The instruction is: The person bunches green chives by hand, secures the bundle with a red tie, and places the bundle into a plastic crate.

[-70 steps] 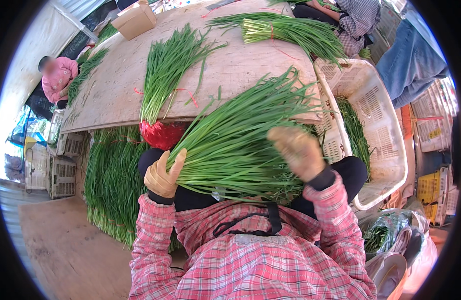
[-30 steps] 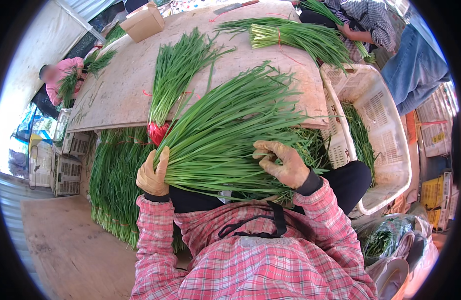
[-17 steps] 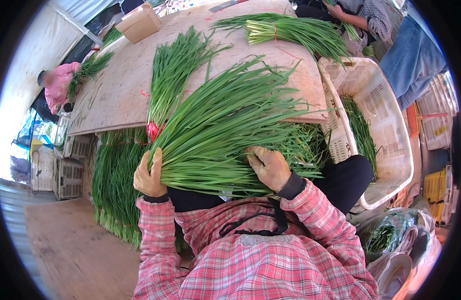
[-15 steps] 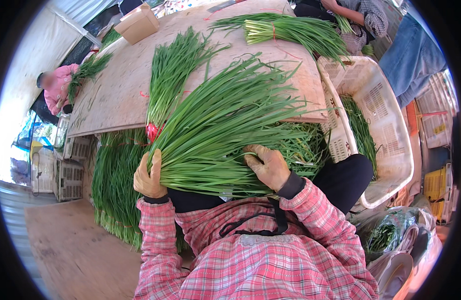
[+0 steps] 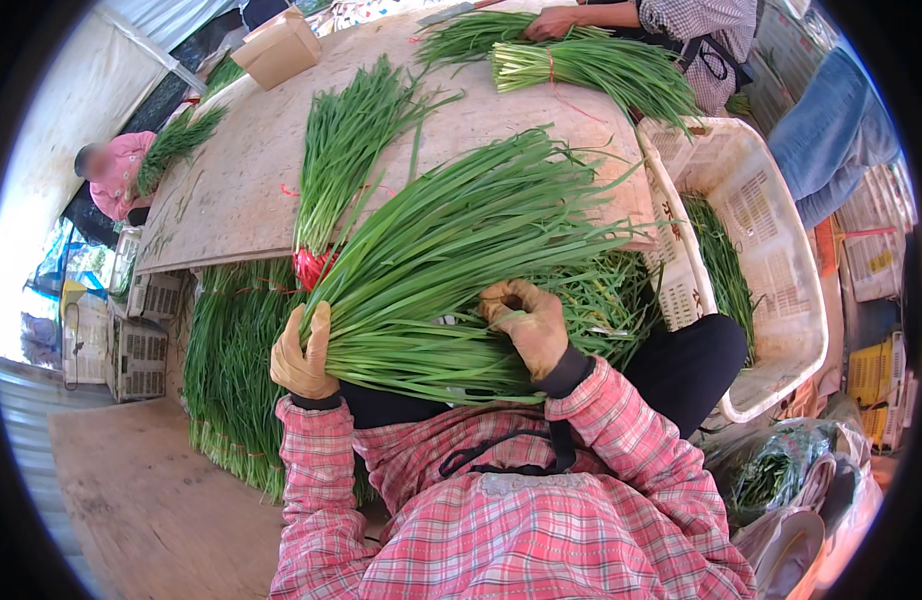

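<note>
My left hand (image 5: 303, 352), in a tan glove, is closed round the gathered end of a big loose bunch of green chives (image 5: 471, 235). The leaves fan out away from me, up and to the right. At the bunch's near right side is my gloved right hand (image 5: 533, 325), its thumb and fingers curled into a pinch. Whether a thin leaf sits between those fingertips cannot be made out. Beyond my left hand, a bundle of chives (image 5: 346, 150) lies on the board, with red ties (image 5: 311, 268) by its lower end.
Loose chive leaves (image 5: 611, 300) lie right of my right hand. A white plastic crate (image 5: 781, 300) stands at right. Tied bundles (image 5: 236, 370) stack under the wooden board (image 5: 221, 220). A co-worker's hand (image 5: 551, 22) touches chives at the far side; another person (image 5: 116, 180) sits at left.
My right hand has drawn back slightly toward me and to the left, its fingers curling tighter. The bunch shifts a little. The far co-worker's arm now reaches across onto the chives there.
</note>
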Motion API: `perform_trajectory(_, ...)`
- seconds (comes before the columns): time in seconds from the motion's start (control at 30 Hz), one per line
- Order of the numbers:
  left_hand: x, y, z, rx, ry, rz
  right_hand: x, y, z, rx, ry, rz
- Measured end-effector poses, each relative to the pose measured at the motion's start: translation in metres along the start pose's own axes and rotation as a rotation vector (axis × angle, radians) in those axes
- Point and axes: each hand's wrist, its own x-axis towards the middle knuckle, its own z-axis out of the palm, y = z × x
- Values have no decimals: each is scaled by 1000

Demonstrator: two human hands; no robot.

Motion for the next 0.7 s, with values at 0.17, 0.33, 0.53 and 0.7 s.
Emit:
perform_trajectory(0.17,-1,3,3,-23,-34,-11,-9,15,0,265,83,-202)
perform_trajectory(0.33,-1,10,5,-61,-61,-28,-10,8,-2,169,-97,43)
perform_trajectory(0.53,-2,14,3,-73,-138,-43,-11,9,4,213,13,100)
perform_trajectory(0.7,-6,13,3,-50,-135,-44,-15,17,-1,289,252,-114)
